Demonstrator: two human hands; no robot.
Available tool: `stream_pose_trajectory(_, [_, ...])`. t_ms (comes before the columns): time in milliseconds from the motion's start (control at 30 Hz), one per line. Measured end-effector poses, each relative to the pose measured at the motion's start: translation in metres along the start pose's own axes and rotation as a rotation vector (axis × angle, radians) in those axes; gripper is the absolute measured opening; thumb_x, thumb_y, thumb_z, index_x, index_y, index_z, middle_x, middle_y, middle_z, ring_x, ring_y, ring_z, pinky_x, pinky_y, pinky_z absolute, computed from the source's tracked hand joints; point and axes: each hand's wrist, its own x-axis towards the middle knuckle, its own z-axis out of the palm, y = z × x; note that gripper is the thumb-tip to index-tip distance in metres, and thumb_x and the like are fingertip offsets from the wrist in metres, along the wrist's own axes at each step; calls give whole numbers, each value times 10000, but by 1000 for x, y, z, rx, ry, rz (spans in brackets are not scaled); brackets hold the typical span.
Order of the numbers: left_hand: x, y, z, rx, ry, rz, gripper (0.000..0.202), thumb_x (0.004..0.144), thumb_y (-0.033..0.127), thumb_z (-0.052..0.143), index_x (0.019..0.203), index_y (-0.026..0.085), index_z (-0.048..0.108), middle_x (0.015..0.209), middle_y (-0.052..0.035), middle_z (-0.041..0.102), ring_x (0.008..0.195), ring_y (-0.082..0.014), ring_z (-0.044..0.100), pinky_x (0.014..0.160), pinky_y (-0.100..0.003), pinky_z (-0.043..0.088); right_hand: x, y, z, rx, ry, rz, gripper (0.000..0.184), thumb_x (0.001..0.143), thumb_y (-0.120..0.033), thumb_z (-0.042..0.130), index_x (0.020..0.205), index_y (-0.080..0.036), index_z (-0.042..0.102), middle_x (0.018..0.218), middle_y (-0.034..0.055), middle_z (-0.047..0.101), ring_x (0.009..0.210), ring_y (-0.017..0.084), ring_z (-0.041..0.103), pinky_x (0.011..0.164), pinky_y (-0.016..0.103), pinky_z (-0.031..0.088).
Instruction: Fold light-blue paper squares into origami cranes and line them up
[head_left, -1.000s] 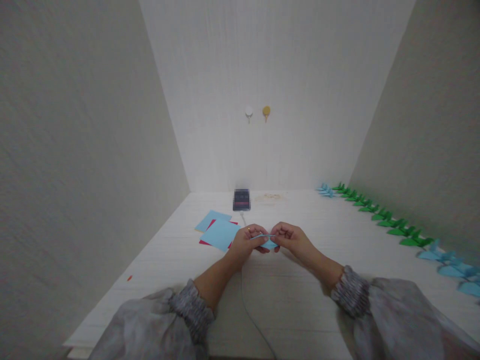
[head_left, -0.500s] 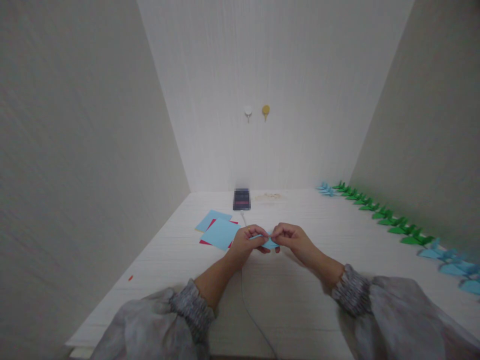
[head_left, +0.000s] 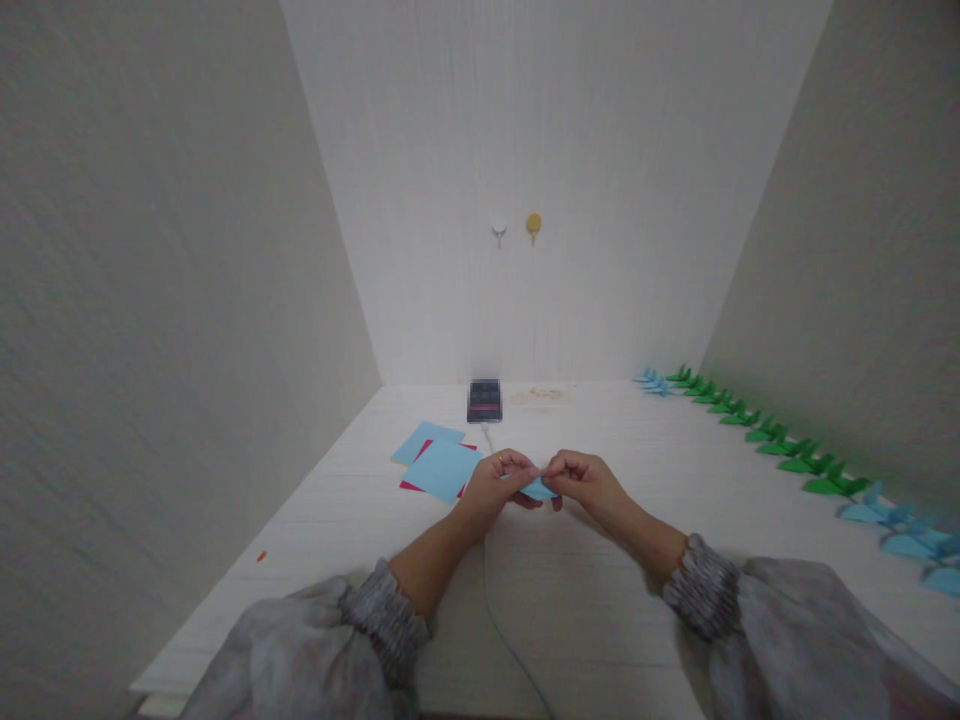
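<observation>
My left hand point(head_left: 499, 483) and my right hand point(head_left: 589, 482) meet over the middle of the white table point(head_left: 600, 620). Both pinch a small folded piece of light blue paper point(head_left: 538, 489) between fingertips and thumbs. The fingers of both hands are curled closed on it, and most of the paper is hidden behind them. A ring shows on a finger of my left hand. Just left of my left hand lies a loose pile of blue and red paper squares point(head_left: 436, 465).
A dark phone point(head_left: 484, 400) stands at the back of the table, its cable point(head_left: 502, 630) running toward me. Folded green paper figures point(head_left: 757, 432) and blue ones point(head_left: 900, 520) line the right wall. Two small hooks point(head_left: 516, 227) hang on the back wall. A red scrap point(head_left: 260, 556) lies far left.
My fingertips have drawn closer together on the blue paper, so less of it shows between the hands. Nothing else has moved.
</observation>
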Motion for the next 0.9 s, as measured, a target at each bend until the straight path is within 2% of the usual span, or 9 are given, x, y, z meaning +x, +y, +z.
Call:
stream_pose_trajectory(433, [-2,2,1,82,-16,19,365,595,357,605,837,143,435,577,9,568,481,-106,547,494,-237,458,1,7,-3,62,-66,45,191,676,-333,562,687,-146,520,584,-9,567,471,90,513,445,216,405])
stream_pose_trajectory(700, [0,0,-1,60,-51,39,354,626,331,582,877,153,407,602,13,559,506,-99,542,503,-231,449,2,7,-4,41,-89,-3,150,703,-296,548,725,-157,498,603,-19,560,467,78,511,466,207,391])
stream_pose_trajectory(900, [0,2,-1,31,-27,49,356,626,333,579,884,160,406,587,20,567,510,-101,543,505,-225,442,2,6,-4,37,-73,-41,154,710,-302,536,736,-158,489,609,-14,555,486,90,518,473,216,401])
